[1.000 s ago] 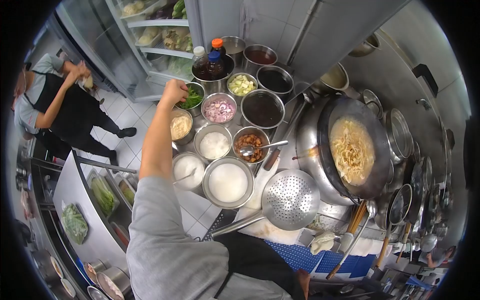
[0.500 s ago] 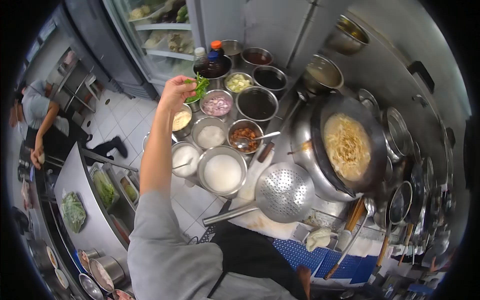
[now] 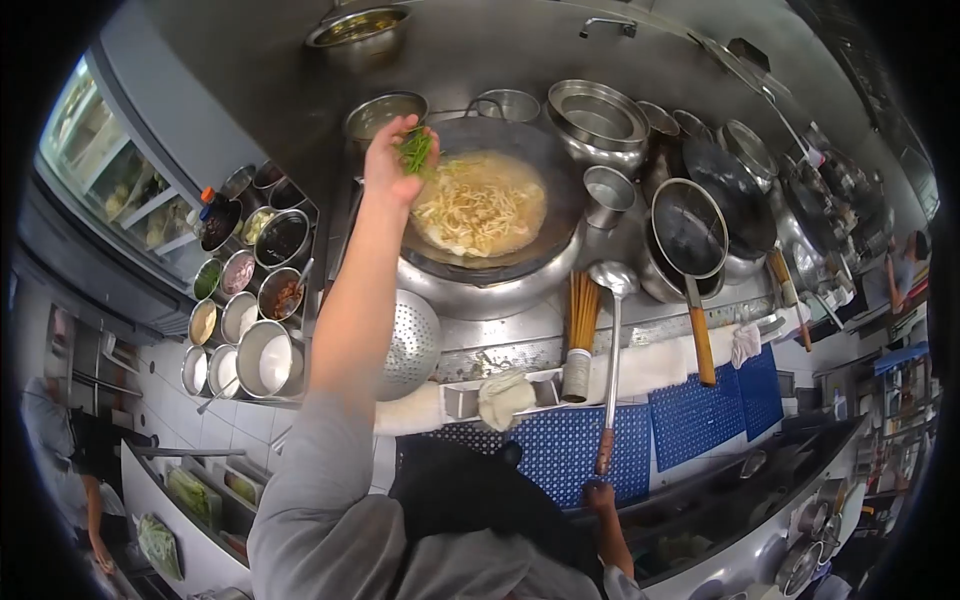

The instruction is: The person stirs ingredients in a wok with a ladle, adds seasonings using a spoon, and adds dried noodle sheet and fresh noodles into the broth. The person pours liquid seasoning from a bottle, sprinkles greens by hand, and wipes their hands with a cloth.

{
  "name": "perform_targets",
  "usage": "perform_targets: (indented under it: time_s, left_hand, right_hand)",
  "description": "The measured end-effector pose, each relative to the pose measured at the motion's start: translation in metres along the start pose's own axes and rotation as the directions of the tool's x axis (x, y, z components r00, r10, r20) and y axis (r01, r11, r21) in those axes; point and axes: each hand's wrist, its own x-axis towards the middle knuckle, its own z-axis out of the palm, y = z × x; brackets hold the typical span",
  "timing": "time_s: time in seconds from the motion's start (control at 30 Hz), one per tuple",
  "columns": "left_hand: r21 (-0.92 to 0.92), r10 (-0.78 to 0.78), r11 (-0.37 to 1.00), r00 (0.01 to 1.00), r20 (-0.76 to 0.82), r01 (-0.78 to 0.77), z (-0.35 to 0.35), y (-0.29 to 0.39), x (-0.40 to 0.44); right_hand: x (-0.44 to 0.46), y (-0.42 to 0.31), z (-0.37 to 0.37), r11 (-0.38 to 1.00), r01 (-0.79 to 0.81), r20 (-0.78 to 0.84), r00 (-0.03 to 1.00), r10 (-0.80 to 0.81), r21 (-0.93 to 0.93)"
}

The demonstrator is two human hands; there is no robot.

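My left hand point(image 3: 398, 165) is raised at the near left side of a wok point(image 3: 570, 185), its fingers curled around a bunch of chopped greens point(image 3: 415, 152). In the wok, pale noodles point(image 3: 480, 210) lie in a cloudy broth. Low by my side, my right hand point(image 3: 599, 492) is just below the wooden handle end of a long ladle point(image 3: 613, 370). Its fingers are hidden, and I cannot tell whether it touches the handle. Beside the ladle stands a bundle of thin bamboo sticks point(image 3: 581, 320).
Metal seasoning pots point(image 3: 268, 358) cluster at left, with a bowl of greens point(image 3: 207, 279) among them. A perforated strainer point(image 3: 410, 345) lies under my left forearm. Pans and a wooden-handled skimmer point(image 3: 690, 228) fill the right. A crumpled cloth point(image 3: 505, 400) sits on the front ledge. A co-worker point(image 3: 95, 500) stands far left.
My left hand has carried the greens from above the seasoning pots to the wok. The view has turned right towards the stove. My right hand now shows nearer the ladle's handle end.
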Motion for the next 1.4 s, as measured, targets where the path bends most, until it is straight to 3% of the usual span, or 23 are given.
perform_targets:
  time_s: [0.07, 0.1, 0.17, 0.23, 0.3, 0.37, 0.4, 0.43, 0.5, 0.57, 0.63, 0.73, 0.87, 0.93, 0.97, 1.0, 1.03, 1.07, 1.13, 1.23, 1.27, 1.33, 1.4]
  left_hand:
    - [0.265, 0.208, 0.956, 0.932, -0.297, -0.129, 0.011, -0.036, 0.042]
    - [0.403, 0.21, 0.912, 0.932, -0.296, -0.077, 0.013, -0.041, 0.057]
    - [0.649, 0.21, 0.761, 0.934, -0.288, 0.028, 0.014, -0.041, 0.078]
    - [0.905, 0.282, 0.414, 0.931, -0.231, 0.099, 0.03, -0.041, 0.082]
    - [0.989, 0.34, -0.025, 0.931, -0.13, 0.147, 0.042, -0.035, 0.092]
    - [0.944, 0.396, -0.279, 0.917, -0.053, 0.175, 0.058, -0.033, 0.102]
    - [0.898, 0.415, -0.396, 0.91, -0.008, 0.189, 0.062, -0.032, 0.109]
    - [0.915, 0.355, -0.378, 0.935, 0.001, 0.142, 0.047, -0.028, 0.132]
    - [0.927, 0.218, -0.373, 0.975, 0.037, 0.048, 0.049, -0.038, 0.141]
    - [0.921, 0.126, -0.389, 0.99, 0.063, -0.009, 0.049, -0.05, 0.15]
    - [0.899, 0.08, -0.436, 0.994, 0.076, -0.034, 0.047, -0.061, 0.157]
    - [0.598, 0.118, -0.794, 0.937, 0.33, -0.111, 0.039, -0.062, 0.148]
    - [0.518, 0.139, -0.854, 0.978, 0.152, 0.041, 0.035, -0.043, 0.128]
    - [0.521, 0.154, -0.848, 0.985, 0.077, 0.092, 0.045, -0.037, 0.105]
    - [0.558, 0.066, -0.829, 0.998, 0.017, 0.045, 0.039, -0.03, 0.105]
    - [0.597, -0.026, -0.802, 0.999, -0.039, 0.003, 0.029, -0.025, 0.107]
    - [0.639, -0.12, -0.769, 0.989, -0.088, -0.037, 0.02, -0.019, 0.109]
    - [0.678, -0.107, -0.734, 0.993, -0.056, -0.041, 0.013, -0.015, 0.108]
    - [0.753, -0.079, -0.655, 0.997, 0.012, -0.062, 0.006, -0.01, 0.105]
    - [0.486, 0.028, -0.873, 1.0, -0.004, 0.026, 0.029, -0.015, 0.086]
    - [0.511, 0.03, -0.858, 0.998, -0.054, 0.053, 0.032, -0.017, 0.083]
    - [0.554, 0.02, -0.827, 0.989, -0.146, 0.098, 0.04, -0.023, 0.084]
    - [0.666, -0.117, -0.746, 0.989, -0.089, -0.028, 0.036, -0.035, 0.096]
  right_hand:
    - [-0.001, 0.073, 0.014, 0.995, 0.034, 0.047, 0.998, -0.039, 0.094]
    - [-0.005, 0.105, 0.024, 0.984, 0.104, 0.066, 0.993, -0.095, -0.146]
    - [-0.014, 0.139, 0.039, 0.783, 0.236, 0.133, 0.972, -0.195, -0.576]
    - [-0.032, 0.138, 0.036, 0.932, -0.023, 0.111, 0.991, 0.068, -0.362]
    - [-0.062, 0.123, 0.016, 0.907, 0.015, 0.185, 0.98, 0.07, -0.422]
    - [-0.082, 0.108, 0.002, 0.647, 0.368, 0.365, 0.919, -0.146, -0.667]
    - [-0.082, 0.101, 0.004, 0.858, 0.132, 0.322, 0.946, 0.041, -0.497]
    - [-0.076, 0.106, 0.01, 0.948, -0.143, 0.322, 0.917, 0.235, -0.286]
    - [-0.066, 0.108, 0.022, 0.931, -0.337, 0.252, 0.921, 0.296, 0.139]
    - [-0.063, 0.103, 0.031, 0.934, -0.1, -0.018, 0.993, 0.113, 0.344]
    - [-0.054, 0.094, 0.032, 0.97, 0.131, -0.241, 0.967, -0.079, 0.207]
    - [-0.042, 0.087, 0.028, 0.952, 0.306, -0.277, 0.914, -0.297, -0.013]
    - [-0.021, 0.111, 0.039, 0.976, 0.204, -0.175, 0.967, -0.188, 0.078]
    - [-0.032, 0.07, 0.014, 0.851, 0.51, -0.289, 0.802, -0.523, -0.123]
    - [-0.038, 0.052, 0.006, 0.742, 0.629, -0.315, 0.673, -0.669, -0.232]
    - [-0.037, 0.052, 0.011, 0.887, 0.459, -0.305, 0.853, -0.423, 0.056]
    - [-0.036, 0.052, 0.017, 0.92, 0.217, -0.21, 0.966, -0.154, 0.325]
    - [-0.034, 0.056, 0.023, 0.838, -0.064, -0.043, 0.994, 0.104, 0.542]
    - [-0.025, 0.065, 0.033, 0.875, -0.068, -0.056, 0.992, 0.109, 0.48]
    - [-0.025, 0.064, 0.026, 0.87, -0.018, -0.046, 0.998, 0.046, 0.492]
    - [-0.027, 0.058, 0.018, 0.858, 0.008, -0.037, 0.999, 0.013, 0.513]
    - [-0.041, 0.022, -0.001, 0.781, -0.101, -0.028, 0.988, 0.15, 0.617]
    - [-0.051, 0.008, -0.004, 0.708, -0.158, -0.003, 0.975, 0.22, 0.689]
